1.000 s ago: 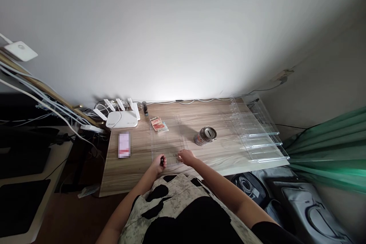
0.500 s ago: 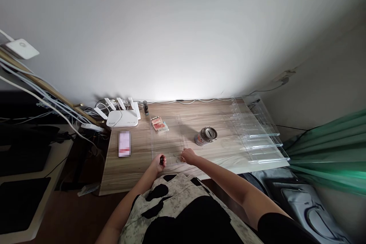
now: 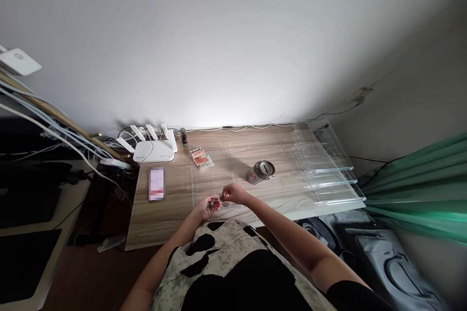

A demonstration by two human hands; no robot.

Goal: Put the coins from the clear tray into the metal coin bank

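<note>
My left hand [image 3: 208,208] is turned palm up near the desk's front edge, its fingers curled around several small coins [image 3: 209,205]. Just to its right, my right hand [image 3: 233,194] pinches a small coin [image 3: 221,197] close to the left fingertips. Another coin [image 3: 225,204] lies below the right hand on a transparent plastic tray [image 3: 193,182]. Folded banknotes [image 3: 201,158] rest at the back of that tray. To the right of the tray stands a round tin coin bank [image 3: 260,172] with a slot in its lid.
A phone-like item [image 3: 156,183] with a blurred face lies at the left, below a white router [image 3: 155,150]. Overlapping transparent plastic trays [image 3: 328,175] occupy the desk's right side. A small dark jar [image 3: 183,137] and cables line the wall. A grey bag [image 3: 397,262] sits below right.
My right hand has lifted from the tray and moved left to my left hand, with a coin in its fingers. My left hand has opened somewhat, showing the coins.
</note>
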